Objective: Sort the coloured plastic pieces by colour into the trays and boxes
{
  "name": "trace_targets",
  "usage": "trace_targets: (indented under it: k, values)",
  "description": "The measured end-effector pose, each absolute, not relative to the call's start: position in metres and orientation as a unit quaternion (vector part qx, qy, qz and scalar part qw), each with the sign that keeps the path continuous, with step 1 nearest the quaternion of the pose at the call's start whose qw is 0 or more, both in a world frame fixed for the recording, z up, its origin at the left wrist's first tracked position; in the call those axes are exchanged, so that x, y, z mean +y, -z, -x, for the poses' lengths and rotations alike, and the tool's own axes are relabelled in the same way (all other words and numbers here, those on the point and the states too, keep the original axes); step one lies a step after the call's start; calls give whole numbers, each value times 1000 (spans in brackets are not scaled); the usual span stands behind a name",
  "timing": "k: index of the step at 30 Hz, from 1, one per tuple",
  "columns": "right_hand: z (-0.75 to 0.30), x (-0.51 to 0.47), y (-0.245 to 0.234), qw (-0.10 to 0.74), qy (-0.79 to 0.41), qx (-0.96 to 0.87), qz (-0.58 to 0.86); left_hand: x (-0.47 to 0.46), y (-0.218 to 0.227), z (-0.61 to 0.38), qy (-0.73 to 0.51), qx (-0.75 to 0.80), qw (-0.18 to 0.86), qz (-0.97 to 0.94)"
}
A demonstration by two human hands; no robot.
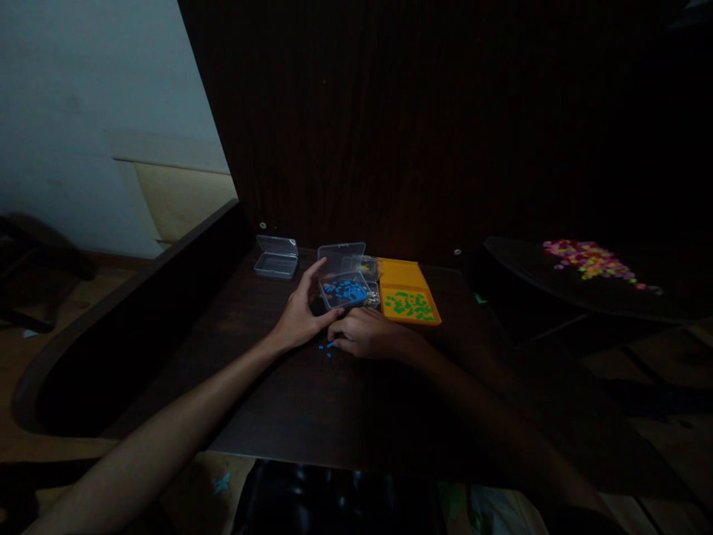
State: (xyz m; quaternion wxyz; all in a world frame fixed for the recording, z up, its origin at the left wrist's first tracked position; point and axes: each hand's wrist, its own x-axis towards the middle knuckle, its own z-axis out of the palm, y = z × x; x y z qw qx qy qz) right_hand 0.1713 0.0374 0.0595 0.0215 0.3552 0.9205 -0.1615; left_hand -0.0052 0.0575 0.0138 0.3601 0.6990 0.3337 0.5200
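My left hand (301, 312) grips the left side of a clear plastic box (342, 276), tilted up, its lid standing open at the back. Inside the box lie many small blue pieces (348, 291). Just in front of it, my right hand (365, 333) is closed, with a small blue piece (330, 344) at its pinched fingertips. A couple of loose blue pieces (328, 355) lie on the dark tabletop (278, 401) below the fingers. To the right sits an open yellow case (405, 273) holding many small green pieces (412, 303).
An open clear box (277, 260) stands at the back left. Behind the held box, another clear container (365, 267) is partly hidden. A pile of pink, yellow and purple bits (590, 260) lies on a dark surface to the right. A dark raised side panel (139, 312) borders the left.
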Motion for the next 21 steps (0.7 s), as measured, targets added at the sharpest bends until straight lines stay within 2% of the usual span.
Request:
trace_targets:
  k: [10, 21]
  values:
    - [-170, 36, -48, 13, 141, 931, -337, 59, -12, 6, -527, 329, 354, -699]
    - [-167, 34, -49, 39, 118, 930, -347, 59, -11, 7, -524, 332, 356, -699]
